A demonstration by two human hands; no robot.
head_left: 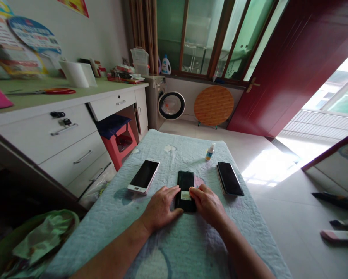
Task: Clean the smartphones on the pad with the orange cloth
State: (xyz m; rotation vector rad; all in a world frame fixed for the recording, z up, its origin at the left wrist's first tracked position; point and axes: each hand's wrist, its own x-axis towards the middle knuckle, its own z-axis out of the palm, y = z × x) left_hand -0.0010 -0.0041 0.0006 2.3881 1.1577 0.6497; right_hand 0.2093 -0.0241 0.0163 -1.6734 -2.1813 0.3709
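A black smartphone (187, 179) lies on the cloth-covered table between my hands, with a pale sticker (186, 195) on its lower part. My left hand (161, 205) holds the phone by its left side, fingers on the edge and thumb at the lower corner. Over the right edge, my right hand (208, 202) has its fingers pinched together by the sticker. A bit of orange shows at those fingertips; what it belongs to is hidden. Left of my hands rests a white phone (144, 175) with a dark screen. On the right lies another dark phone (229, 178), seemingly stacked on something.
A small spray bottle (210, 152) stands on the light blue quilted cloth (185, 248) beyond the phones. To the left are a desk with drawers (72, 133), a red stool (118, 145) and a bin (72, 221). A washing machine (155, 91) with its door open stands behind.
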